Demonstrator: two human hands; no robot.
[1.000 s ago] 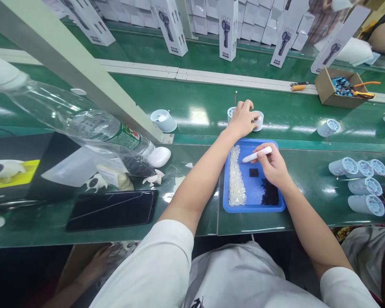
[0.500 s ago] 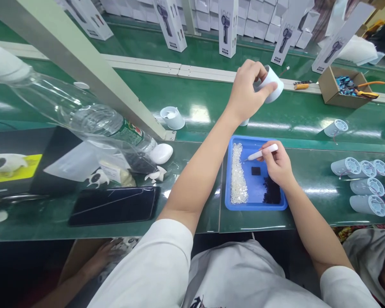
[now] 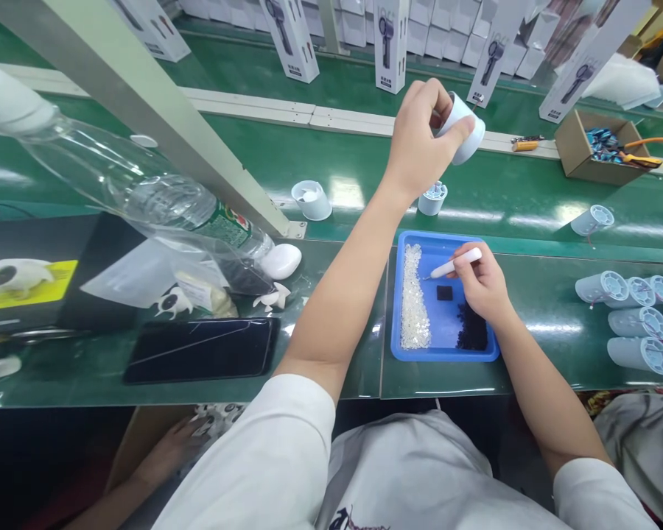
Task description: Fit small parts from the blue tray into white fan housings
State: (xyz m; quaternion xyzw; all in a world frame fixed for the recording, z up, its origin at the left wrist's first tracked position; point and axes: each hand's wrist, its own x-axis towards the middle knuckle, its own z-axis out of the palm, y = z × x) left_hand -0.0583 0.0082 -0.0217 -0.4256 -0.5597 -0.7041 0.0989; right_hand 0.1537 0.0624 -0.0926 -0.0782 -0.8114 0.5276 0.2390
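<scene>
My left hand [image 3: 423, 141] is raised over the green bench and grips a pale blue cylindrical housing [image 3: 467, 134], fingers on its rim. My right hand [image 3: 480, 283] holds a white pen-like tool [image 3: 457, 263] above a blue tray [image 3: 445, 355]. The tool's thin tip points at a strip of small clear pieces [image 3: 413, 309] along the tray's left side. A black square [image 3: 445, 293] lies mid-tray, and a heap of small black pieces [image 3: 471, 327] sits at its lower right. Behind the tray stands another housing [image 3: 432, 199].
Several housings [image 3: 639, 322] stand right of the tray. A cup-like housing [image 3: 311, 200], bottle [image 3: 171, 210] and phone [image 3: 202, 350] are to the left. A slanted metal post [image 3: 160, 118] rises there. A carton [image 3: 602, 163] sits back right; another person's hand [image 3: 174, 445] shows lower left.
The view has shifted slightly. My left hand with its housing has moved a little up and left, uncovering the housing behind the tray. My right hand keeps nearly the same place over the tray.
</scene>
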